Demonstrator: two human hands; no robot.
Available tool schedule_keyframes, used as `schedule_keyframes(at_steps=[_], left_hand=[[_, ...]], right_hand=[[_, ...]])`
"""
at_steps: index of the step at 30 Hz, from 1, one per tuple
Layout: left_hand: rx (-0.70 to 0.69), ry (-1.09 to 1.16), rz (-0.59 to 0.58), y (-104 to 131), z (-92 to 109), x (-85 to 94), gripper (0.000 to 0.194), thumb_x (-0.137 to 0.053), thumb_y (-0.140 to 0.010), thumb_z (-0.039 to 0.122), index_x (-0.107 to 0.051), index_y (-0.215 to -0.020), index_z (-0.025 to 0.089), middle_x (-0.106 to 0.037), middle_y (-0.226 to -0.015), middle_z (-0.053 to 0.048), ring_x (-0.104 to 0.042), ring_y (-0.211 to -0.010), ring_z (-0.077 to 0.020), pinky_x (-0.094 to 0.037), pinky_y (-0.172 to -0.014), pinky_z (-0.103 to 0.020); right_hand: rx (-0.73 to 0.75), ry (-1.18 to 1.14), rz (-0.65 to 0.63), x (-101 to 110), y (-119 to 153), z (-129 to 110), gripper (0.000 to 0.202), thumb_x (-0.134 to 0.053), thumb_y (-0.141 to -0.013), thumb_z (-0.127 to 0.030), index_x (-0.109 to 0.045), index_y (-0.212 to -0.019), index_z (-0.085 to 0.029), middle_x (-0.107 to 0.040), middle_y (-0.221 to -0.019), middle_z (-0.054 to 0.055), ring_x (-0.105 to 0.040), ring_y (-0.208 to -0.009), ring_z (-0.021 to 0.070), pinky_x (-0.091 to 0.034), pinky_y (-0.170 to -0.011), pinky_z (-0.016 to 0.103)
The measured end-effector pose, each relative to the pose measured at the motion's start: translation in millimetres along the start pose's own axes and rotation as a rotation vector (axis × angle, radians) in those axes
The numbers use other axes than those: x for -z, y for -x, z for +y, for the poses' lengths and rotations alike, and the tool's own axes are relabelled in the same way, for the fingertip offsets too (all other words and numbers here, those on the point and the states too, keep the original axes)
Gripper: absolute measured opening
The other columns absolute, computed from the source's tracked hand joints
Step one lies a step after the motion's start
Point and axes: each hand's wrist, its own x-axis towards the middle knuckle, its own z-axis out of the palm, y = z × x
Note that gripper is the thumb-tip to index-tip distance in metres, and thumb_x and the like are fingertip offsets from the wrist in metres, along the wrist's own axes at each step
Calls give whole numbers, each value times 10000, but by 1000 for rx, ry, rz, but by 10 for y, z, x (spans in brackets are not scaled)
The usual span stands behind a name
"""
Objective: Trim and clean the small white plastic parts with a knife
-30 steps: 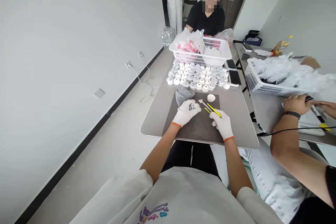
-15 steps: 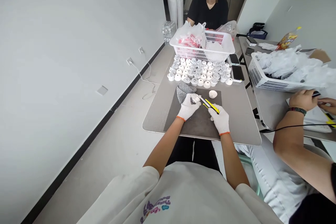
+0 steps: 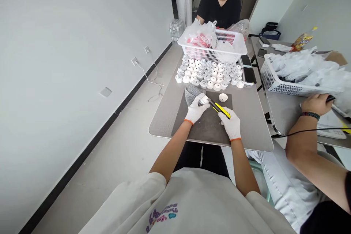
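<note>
My left hand (image 3: pixel 196 110), in a white knit glove with an orange cuff, is closed around a small white plastic part (image 3: pixel 204 99). A yellow and black utility knife (image 3: pixel 221 109) is gripped in my right hand (image 3: pixel 231 123), gloved the same way. Its blade end points up and left, close against the white part; whether it touches I cannot tell. Beyond my left hand lies a crumpled grey cloth (image 3: pixel 193 93). One white round cup-like part (image 3: pixel 223 97) sits on the dark mat (image 3: pixel 204 128), just past the knife.
Rows of white round parts (image 3: pixel 204 75) fill the table's far half, before a white basket (image 3: pixel 214 53) of bags. Two phones (image 3: pixel 249 75) lie at right. A co-worker's arm (image 3: pixel 304 131) and another basket (image 3: pixel 285 87) occupy the neighbouring table; a person (image 3: pixel 219 9) sits opposite.
My left hand has turned slightly, showing more of the white part. The knife has shifted a little right and down, and its bright blade shows less. The view has tilted slightly.
</note>
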Motion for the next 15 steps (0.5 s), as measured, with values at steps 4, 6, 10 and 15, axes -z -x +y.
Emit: schedule_keyframes(at_steps=[4, 6, 10, 15], left_hand=[[-89, 6, -12, -7, -15, -9, 584, -740, -781, 138, -605, -1341, 236, -616, -1429, -55, -561, -1345, -204, -407, -1201, -386], [-105, 39, 1, -15, -31, -18, 544, -745, -789, 174, -626, -1317, 229, -604, -1442, -62, -542, -1367, -212, -396, -1208, -387], [-48, 176, 8, -21, -36, -35, 441, -738, -813, 253, -660, -1242, 191, -642, -1384, -83, -600, -1284, -223, -444, -1157, -373], [62, 150, 9, -4, 4, -33, 667, -800, -725, 179, -583, -1355, 173, -717, -1212, -87, -671, -1112, -221, -507, -1077, -391]], right_hand=[[-6, -6, -8, 14, 36, -57, 540, -655, -852, -508, -644, -1323, -244, -672, -1275, 61, -622, -649, 108, -582, -616, 286], [-6, -12, 7, 18, 23, -45, 525, -649, -866, -490, -639, -1332, -248, -685, -1242, 62, -615, -637, 99, -571, -618, 279], [13, -8, 25, 15, -39, 45, 440, -647, -873, -439, -690, -1268, -248, -720, -1132, 71, -620, -595, 84, -529, -585, 257], [108, 6, 55, 8, -85, 159, 388, -639, -879, -390, -716, -1232, -249, -737, -1065, 75, -608, -542, 64, -501, -545, 240]])
